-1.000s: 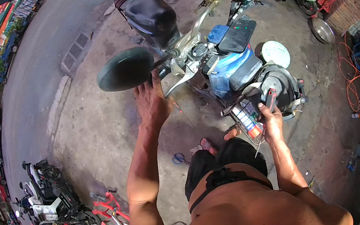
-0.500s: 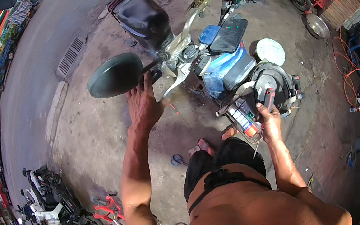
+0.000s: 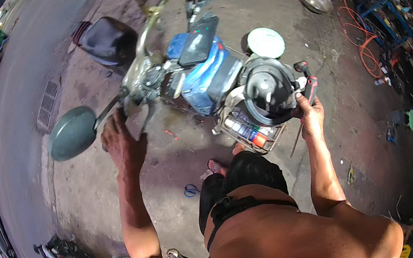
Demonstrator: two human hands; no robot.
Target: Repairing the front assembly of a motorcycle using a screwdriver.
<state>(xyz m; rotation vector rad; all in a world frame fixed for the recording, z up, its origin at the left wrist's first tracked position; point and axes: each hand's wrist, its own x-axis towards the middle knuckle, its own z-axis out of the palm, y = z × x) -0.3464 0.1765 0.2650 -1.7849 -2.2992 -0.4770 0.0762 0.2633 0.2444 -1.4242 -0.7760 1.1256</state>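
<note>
While my left hand (image 3: 126, 147) reaches up to the near end of the handlebar (image 3: 142, 36), just below the stem of the round mirror (image 3: 73, 133), the blur there keeps me from telling whether its fingers wrap the grip or only rest on it. I judge that this contact would let it steady or turn the bar, which sits in front of me, left of centre, on a motorbike with a blue body (image 3: 204, 82). Well apart from it, my right hand (image 3: 310, 117) is clamped on a red-and-black tool (image 3: 312, 89) by its handle, beside the dark round tub (image 3: 265, 88); a thin rod (image 3: 297, 140) slants from below the fist toward my body, and I take it for the tool's shaft, held low so as to point away from the bike. Cans (image 3: 257, 139) lie in the wire basket (image 3: 274, 144), whose frame presumably keeps them from rolling. As for edges, I see the mirror jutting out left, past the hand, and the tub and basket bounding the right hand's inner side. My widest room is over the concrete between the left forearm and the basket, though blue-handled scissors (image 3: 191, 190) lie low there, and outward on the right, where an orange hose (image 3: 359, 41) loops farther off.
</note>
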